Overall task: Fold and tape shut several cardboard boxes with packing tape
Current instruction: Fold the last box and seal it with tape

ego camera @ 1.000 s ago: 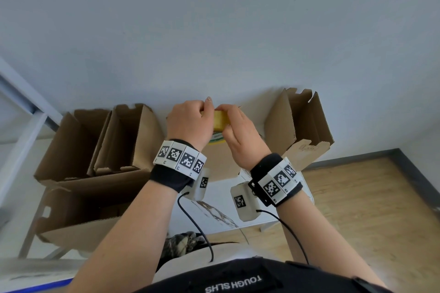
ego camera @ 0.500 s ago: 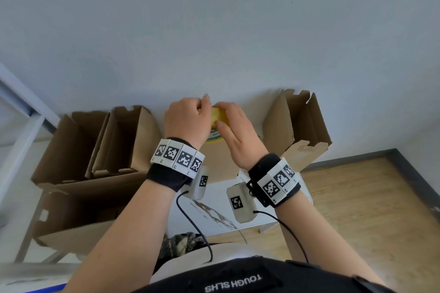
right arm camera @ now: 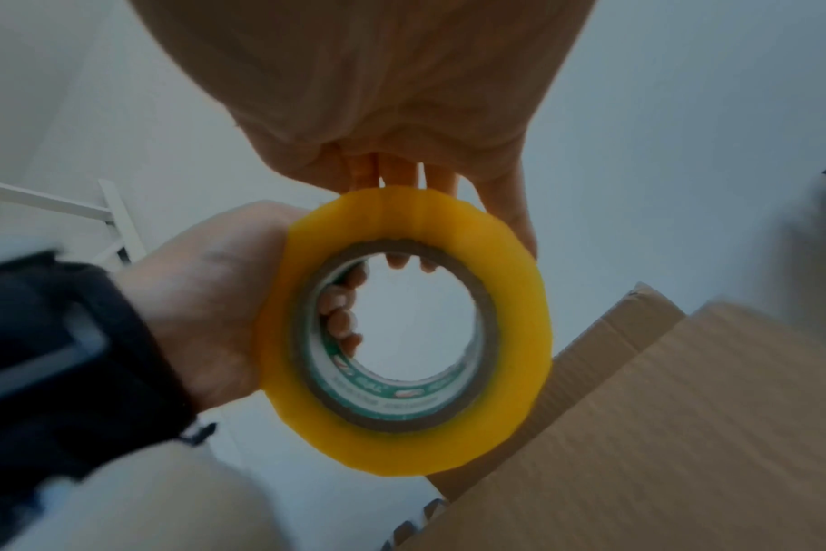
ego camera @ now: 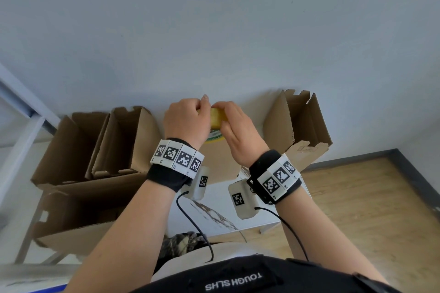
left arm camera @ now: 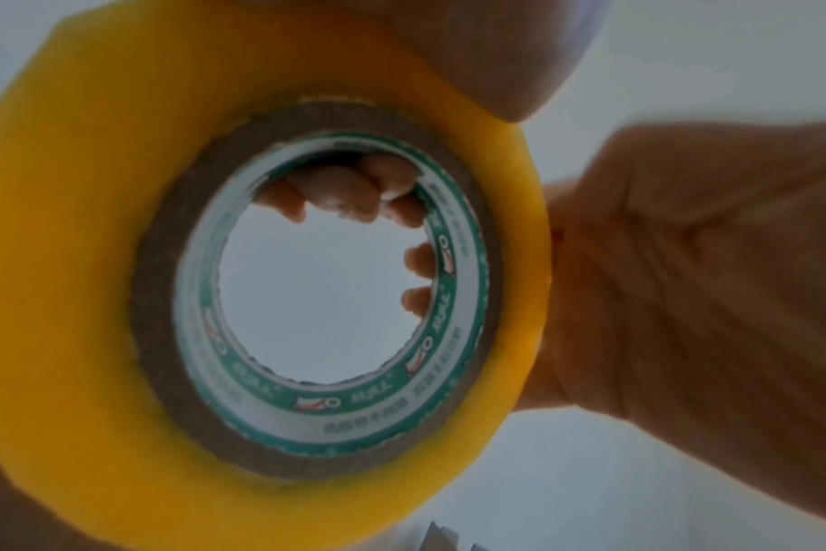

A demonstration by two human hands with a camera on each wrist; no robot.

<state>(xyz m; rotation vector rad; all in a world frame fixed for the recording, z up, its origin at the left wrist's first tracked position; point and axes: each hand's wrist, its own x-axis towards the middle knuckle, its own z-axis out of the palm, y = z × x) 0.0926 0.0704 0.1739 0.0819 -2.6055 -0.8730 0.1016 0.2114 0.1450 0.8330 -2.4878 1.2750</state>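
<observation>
A yellow packing tape roll (ego camera: 217,118) with a green-printed cardboard core is held up in front of the wall between both hands. My left hand (ego camera: 185,119) grips its left side, with fingers (right arm camera: 340,317) curled into the core. My right hand (ego camera: 235,126) grips the roll from the right and over the top, its fingertips (right arm camera: 402,261) hooked over the far rim. The roll fills the left wrist view (left arm camera: 95,261); in the right wrist view it (right arm camera: 510,298) sits between the palms. Below the hands stands a brown cardboard box (ego camera: 219,164), partly hidden.
Open cardboard boxes stand along the wall at left (ego camera: 128,140) and right (ego camera: 300,126), with another (ego camera: 83,209) lower left. A white table (ego camera: 238,221) is under the hands. A white metal frame (ego camera: 21,112) is far left; wooden floor (ego camera: 357,197) lies to the right.
Both hands keep hold of the tape roll at about the same spot. The right fingers have shifted slightly over the top of the roll.
</observation>
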